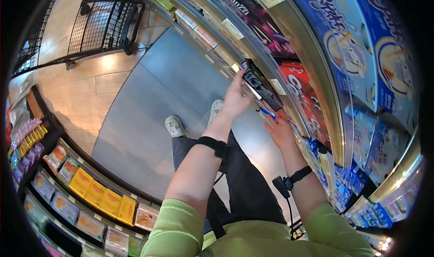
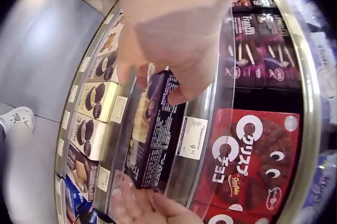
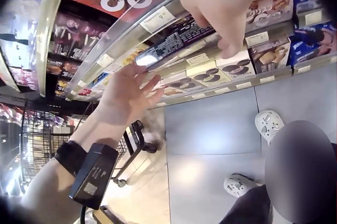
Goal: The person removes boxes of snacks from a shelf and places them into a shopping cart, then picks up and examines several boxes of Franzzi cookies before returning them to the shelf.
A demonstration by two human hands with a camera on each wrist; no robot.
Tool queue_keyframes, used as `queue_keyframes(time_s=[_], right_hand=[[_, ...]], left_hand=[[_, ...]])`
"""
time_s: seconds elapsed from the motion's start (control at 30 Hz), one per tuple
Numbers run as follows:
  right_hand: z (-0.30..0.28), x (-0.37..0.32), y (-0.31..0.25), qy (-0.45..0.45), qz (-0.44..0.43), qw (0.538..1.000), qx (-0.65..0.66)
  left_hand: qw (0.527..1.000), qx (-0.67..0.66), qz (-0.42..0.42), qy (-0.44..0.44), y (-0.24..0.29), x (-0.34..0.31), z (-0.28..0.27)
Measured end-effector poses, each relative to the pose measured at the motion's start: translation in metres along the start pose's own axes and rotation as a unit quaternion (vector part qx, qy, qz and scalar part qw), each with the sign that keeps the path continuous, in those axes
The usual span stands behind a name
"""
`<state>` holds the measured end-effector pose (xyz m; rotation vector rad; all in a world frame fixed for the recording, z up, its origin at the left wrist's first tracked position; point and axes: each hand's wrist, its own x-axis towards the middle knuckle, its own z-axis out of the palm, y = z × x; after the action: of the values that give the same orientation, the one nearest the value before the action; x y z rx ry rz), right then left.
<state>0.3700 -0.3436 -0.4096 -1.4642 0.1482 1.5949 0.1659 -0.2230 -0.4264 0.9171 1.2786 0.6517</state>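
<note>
1. The left hand reaches up to the shelf edge, right of centre in the head view. It grips the upper end of a dark box.
2. In the left wrist view the thumb presses on the box's near face. The other fingers curl over its top end, so the hand is clamped on the box.
3. The box slants from upper left to lower right in the head view, lying along the front of the shelf. The left hand is at its upper end and the right hand is at its lower end.
4. The right hand lies open, fingers fairly straight and palm toward the box. The left wrist view shows this palm low in the frame, just under the box's bottom end. Whether the fingertips touch the box cannot be told.
5. The box is a long, flat carton, dark purple to black. One narrow side carries a panel of small white print. The broad face shows a pale biscuit picture and part of the word "Franzzi".
6. A white price tag sits on the shelf rail just right of the box. Beyond it stands a red carton with white lettering.
7. A black shopping cart stands on the floor in the upper left of the head view, well apart from both hands.
</note>
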Motion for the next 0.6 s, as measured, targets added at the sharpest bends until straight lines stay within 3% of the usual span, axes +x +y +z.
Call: queue_keyframes(time_s=[0.07,0.2,0.27,0.6], right_hand=[[0.007,0.001,-0.006,0.044,0.003,0.999,-0.028],[0.010,0.007,-0.013,0.047,0.013,0.999,-0.022],[0.008,0.011,-0.014,0.104,0.020,0.994,0.037],[0.000,0.018,-0.019,0.077,0.006,0.995,0.062]], left_hand=[[1.000,-0.002,0.018,-0.011,-0.005,0.008,0.009],[0.999,-0.023,0.016,-0.028,-0.006,0.014,0.018],[0.999,-0.030,0.010,-0.031,-0.008,0.019,0.022],[0.996,-0.063,0.008,-0.055,-0.007,0.048,0.031]])
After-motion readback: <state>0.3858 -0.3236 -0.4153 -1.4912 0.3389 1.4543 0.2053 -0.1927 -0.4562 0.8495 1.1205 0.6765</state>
